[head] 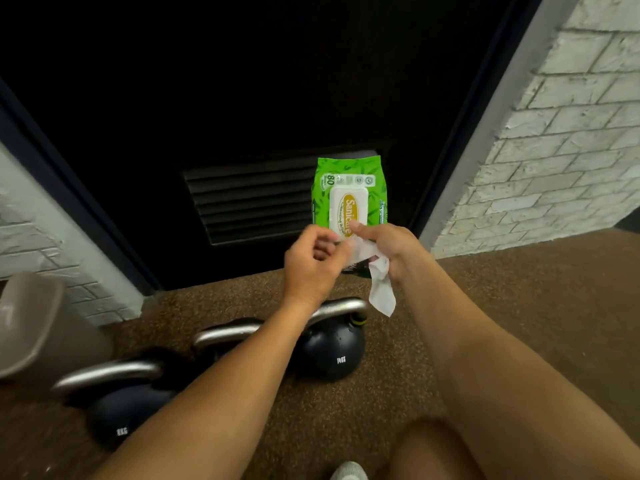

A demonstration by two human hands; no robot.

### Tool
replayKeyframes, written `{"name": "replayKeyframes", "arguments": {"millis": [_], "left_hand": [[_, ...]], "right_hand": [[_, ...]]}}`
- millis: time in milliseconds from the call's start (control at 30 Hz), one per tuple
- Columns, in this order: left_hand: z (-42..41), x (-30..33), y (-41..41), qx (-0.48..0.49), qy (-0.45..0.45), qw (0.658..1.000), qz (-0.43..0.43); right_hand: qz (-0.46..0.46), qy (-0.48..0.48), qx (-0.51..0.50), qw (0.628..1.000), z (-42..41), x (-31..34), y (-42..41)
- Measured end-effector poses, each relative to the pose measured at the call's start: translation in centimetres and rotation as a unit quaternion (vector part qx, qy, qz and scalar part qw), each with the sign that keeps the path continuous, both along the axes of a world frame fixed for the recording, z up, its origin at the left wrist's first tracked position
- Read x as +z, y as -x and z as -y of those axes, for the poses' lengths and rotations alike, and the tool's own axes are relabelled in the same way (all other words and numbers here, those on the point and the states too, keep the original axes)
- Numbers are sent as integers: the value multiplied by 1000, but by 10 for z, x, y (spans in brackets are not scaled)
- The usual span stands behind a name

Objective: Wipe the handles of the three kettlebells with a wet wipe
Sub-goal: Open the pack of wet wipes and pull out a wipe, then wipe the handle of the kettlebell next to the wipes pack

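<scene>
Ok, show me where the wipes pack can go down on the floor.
Bare carpet lies right of the kettlebells, toward the brick wall. A narrower strip runs between them and the dark door. The left is crowded: kettlebells and a grey chair.

A white wet wipe hangs crumpled and twisted below a green pack of wipes, which is held upright with its white lid closed. Beneath them, 3 black kettlebells stand in a diagonal row on the brown floor, the near kettlebell, the middle kettlebell and the far kettlebell. Each has a bare metal handle on top.
</scene>
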State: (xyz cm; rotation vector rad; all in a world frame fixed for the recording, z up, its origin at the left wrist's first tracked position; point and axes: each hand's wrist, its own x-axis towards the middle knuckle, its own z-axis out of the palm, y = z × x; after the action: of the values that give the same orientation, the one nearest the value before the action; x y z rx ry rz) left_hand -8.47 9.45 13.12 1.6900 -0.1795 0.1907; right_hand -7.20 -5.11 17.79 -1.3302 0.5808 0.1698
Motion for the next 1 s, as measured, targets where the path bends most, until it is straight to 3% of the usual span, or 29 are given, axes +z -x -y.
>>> {"name": "replayKeyframes", "arguments": {"millis": [67,267,433,700,1000], "left_hand": [[13,-7,1,-58,-23,997,-51],[36,-23,-14,-42,-99,992,-65],[33,-34,-26,-12,-60,993,-102],[22,-57,-51,-10,-19,987,-161],[38,-98,-71,-45,-68,979,-185]], "right_hand": [[-6,-19,-24,1000,0,-9,-9],[-6,-37,-35,999,15,-35,-20],[-31,16,-60,998,49,-65,-21],[-238,85,-117,960,134,-194,38],[-372,68,-17,926,124,-306,54]]}}
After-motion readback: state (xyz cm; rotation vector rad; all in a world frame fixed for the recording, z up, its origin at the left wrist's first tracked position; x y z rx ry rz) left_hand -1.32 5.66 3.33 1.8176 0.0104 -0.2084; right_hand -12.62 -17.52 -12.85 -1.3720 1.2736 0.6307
